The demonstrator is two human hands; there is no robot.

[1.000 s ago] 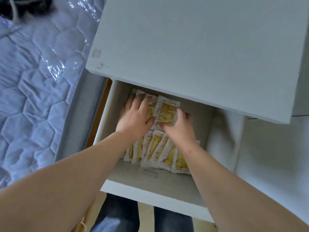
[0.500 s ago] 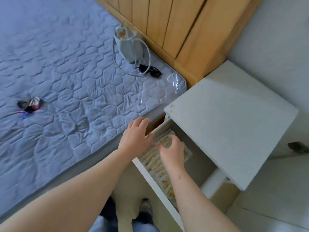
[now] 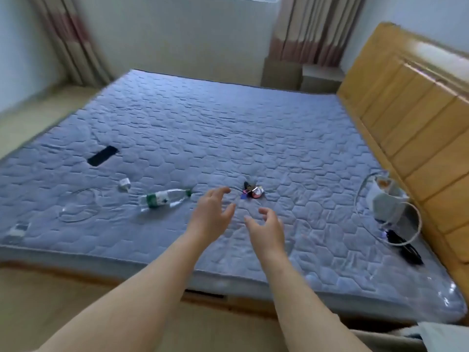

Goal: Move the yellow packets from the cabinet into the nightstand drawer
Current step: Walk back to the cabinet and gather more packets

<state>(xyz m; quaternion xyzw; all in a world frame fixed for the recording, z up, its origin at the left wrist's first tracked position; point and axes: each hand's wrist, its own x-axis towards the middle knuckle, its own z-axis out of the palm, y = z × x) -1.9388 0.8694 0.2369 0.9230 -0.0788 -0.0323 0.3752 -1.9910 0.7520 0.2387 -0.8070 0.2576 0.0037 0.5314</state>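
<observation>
Fingers (image 3: 221, 192) of left hand (image 3: 210, 215) and right hand (image 3: 269, 231) are hovering spread, empty, over the blue quilted mattress (image 3: 228, 123) near its edge.

You have nothing legible to read here. The bottle (image 3: 165, 198) lying on the bed (image 3: 228, 128) carries a green and white label, but the print on it is too blurred to make out. The small red and white item (image 3: 256, 192) just right of the bottle shows markings you cannot read. The white box (image 3: 384, 202) near the headboard (image 3: 406, 128) has an orange patch on top, with no letters you can tell.
</observation>
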